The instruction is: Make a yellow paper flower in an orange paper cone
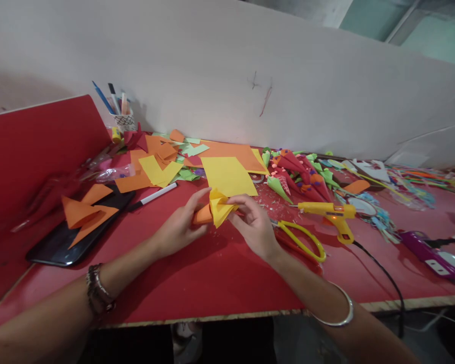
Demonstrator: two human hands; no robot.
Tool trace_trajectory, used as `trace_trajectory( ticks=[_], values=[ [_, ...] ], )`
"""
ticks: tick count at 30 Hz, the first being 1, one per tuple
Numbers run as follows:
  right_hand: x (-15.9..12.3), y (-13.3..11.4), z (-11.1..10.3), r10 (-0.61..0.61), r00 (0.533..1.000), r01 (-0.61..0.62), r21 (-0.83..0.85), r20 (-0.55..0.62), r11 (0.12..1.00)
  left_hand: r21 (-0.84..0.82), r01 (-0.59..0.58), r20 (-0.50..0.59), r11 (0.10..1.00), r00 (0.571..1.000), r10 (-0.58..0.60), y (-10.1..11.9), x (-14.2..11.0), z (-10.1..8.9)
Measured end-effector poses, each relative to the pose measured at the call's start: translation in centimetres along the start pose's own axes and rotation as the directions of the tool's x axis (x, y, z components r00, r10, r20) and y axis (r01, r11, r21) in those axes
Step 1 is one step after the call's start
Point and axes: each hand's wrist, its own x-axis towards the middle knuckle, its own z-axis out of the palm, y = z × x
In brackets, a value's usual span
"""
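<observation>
Yellow folded paper (pixel 220 208) is held over the red table (pixel 197 288), its right edge pinched between the fingertips of the right hand (pixel 256 227). Against its left side, a rolled orange paper (pixel 202 216) is gripped by the left hand (pixel 182 225); scissors (pixel 321 251) are placed near the right wrist.

Over the red tabletop (pixel 212 283), our left hand (pixel 182 225) holds a rolled orange paper piece (pixel 202 216); our right hand (pixel 257 226) pinches the folded yellow paper (pixel 220 210) at its end. Beyond, we see a flat yellow paper sheet (pixel 227 177); rightward, a yellow glue gun (pixel 331 211).
</observation>
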Motion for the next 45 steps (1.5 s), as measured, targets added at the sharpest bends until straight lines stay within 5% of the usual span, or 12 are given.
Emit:
trace_trajectory(
  ticks=[9,17,30,45],
  values=[
    [0.2,-1.1,-0.3,-0.107,0.992,0.113,-0.109,0.063,0.988,0.059,0.068,-0.033,0.996,0.997,-0.066,-0.5,0.1,0.2],
    [0.1,-0.4,0.1,0.019,0.999,-0.018,-0.040,0.026,0.999,0.093,0.078,0.041,0.993,0.996,-0.082,-0.3,-0.1,0.1],
    [0.2,-0.5,-0.1,0.054,0.998,-0.055,-0.073,-0.020,0.996,0.138,0.082,0.074,0.987,0.993,-0.093,0.1,-0.2,0.1],
    [-0.4,-0.5,0.0,-0.073,0.997,0.071,-0.174,-0.008,0.982,0.026,0.059,0.041,0.998,0.997,-0.060,-0.2,-0.2,0.3]
  ],
)
